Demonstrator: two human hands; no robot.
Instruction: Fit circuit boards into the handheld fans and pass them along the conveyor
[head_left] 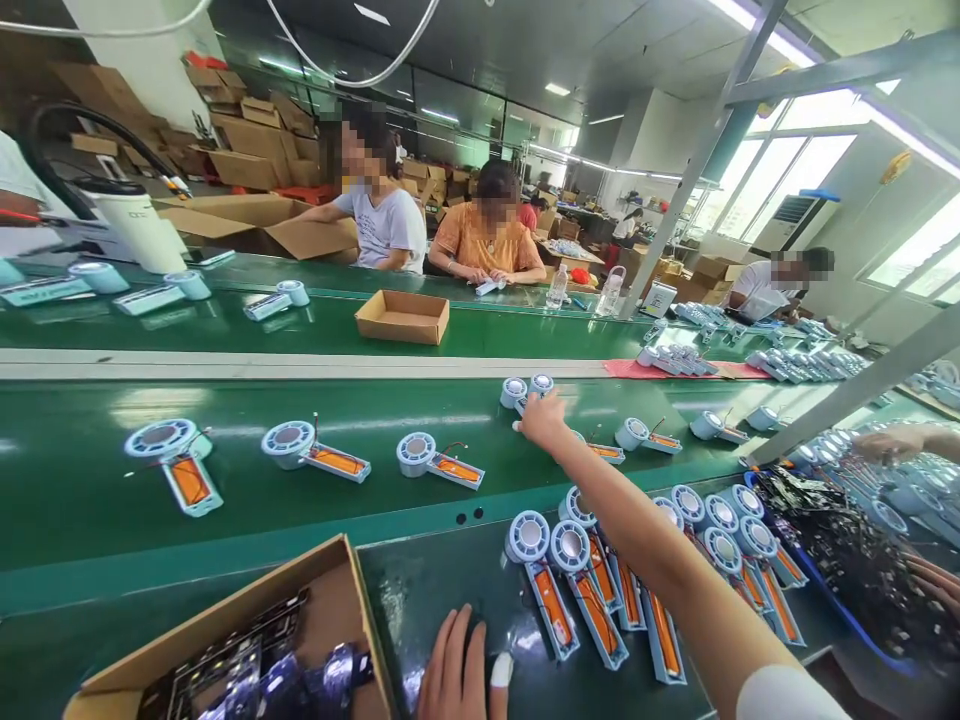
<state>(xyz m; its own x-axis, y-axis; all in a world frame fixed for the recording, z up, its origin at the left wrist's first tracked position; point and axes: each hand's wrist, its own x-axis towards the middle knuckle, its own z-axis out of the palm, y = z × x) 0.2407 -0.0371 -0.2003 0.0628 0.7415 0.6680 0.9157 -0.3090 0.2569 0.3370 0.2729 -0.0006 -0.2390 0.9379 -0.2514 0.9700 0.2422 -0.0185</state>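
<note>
My right arm stretches over the table to the green belt. There my right hand [543,418] is closed at the handle of a light-blue handheld fan [541,384]; its fingers partly hide the grip. A second fan [513,391] lies right beside it. My left hand [463,665] lies flat near the bottom edge, fingers stretched out, a white cover on the thumb, holding nothing. To its right rests a group of open fan bodies [553,610] with orange insides in their handles. A cardboard box [358,600] with dark circuit boards [259,640] stands to its left.
More fans [292,445] lie spaced along the belt [67,500]. A blue tray [840,615] of black parts stands at right, near another person's hand [892,443]. A metal post [862,385] slants across the right side. Co-workers sit opposite, beyond a small carton [403,318].
</note>
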